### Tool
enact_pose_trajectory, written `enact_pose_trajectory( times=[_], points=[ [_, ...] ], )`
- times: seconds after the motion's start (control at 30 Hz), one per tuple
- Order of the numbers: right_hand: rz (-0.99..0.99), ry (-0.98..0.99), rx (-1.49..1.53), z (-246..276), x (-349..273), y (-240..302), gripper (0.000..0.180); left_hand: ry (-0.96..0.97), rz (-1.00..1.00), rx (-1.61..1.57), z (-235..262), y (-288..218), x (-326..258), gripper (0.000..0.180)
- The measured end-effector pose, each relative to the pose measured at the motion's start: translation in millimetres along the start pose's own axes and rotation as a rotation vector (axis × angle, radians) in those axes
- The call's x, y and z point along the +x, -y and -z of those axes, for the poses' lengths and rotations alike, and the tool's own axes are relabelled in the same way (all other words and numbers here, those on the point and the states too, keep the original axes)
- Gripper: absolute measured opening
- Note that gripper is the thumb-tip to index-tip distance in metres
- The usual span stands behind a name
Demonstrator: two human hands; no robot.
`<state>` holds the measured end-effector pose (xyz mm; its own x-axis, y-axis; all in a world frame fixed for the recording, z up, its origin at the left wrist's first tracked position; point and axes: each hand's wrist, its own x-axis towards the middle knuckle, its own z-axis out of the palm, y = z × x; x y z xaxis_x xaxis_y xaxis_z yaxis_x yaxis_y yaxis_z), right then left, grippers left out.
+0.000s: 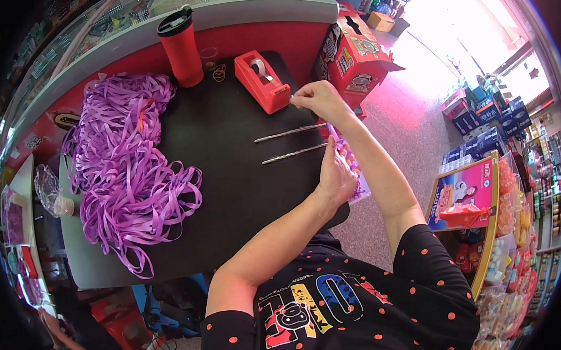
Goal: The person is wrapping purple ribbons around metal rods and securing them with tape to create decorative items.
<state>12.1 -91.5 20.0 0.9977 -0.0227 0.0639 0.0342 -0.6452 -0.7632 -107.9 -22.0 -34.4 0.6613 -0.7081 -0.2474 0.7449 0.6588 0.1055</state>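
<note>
My right hand (323,102) is closed in a pinch beside the cutting end of a red tape dispenser (264,82). A small pale bit, which looks like tape, shows at its fingertips. Lower down, my left hand (339,177) is closed around purple ribbon (332,131) at the table's right edge; its fingers are mostly hidden behind the palm. Two twisted metal rods, an upper rod (288,134) and a lower rod (294,154), stick out leftward over the table near this hand. Behind it, partly covered, is a tray (360,189) with purple and orange pieces.
A large heap of loose purple ribbon (126,163) covers the left of the black table (231,196). At the back stand a red tumbler (181,51) and rubber bands (219,72). A red carton (356,53) stands beyond the table; a display stand (463,198) is at right.
</note>
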Motion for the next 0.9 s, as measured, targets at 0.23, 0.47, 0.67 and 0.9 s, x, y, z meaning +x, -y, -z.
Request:
enact_pose_trajectory(
  times=[0.23, 0.47, 0.67, 0.9],
  points=[
    [-0.147, 0.26, 0.084, 66, -74, -21, 0.022, -0.016, -0.008, 0.069, 11, 5, 6, 0.064],
    [-0.166, 0.231, -0.044, 77, -121, -46, 0.021, 0.005, -0.045, 0.13, 12, 5, 7, 0.054],
    [-0.228, 0.198, -0.019, 74, -136, -48, 0.022, -0.012, -0.049, 0.192, 18, 9, 9, 0.049],
    [-0.239, 0.192, -0.04, 72, -142, -47, 0.025, 0.019, -0.059, 0.214, 18, 7, 8, 0.054]
  ],
)
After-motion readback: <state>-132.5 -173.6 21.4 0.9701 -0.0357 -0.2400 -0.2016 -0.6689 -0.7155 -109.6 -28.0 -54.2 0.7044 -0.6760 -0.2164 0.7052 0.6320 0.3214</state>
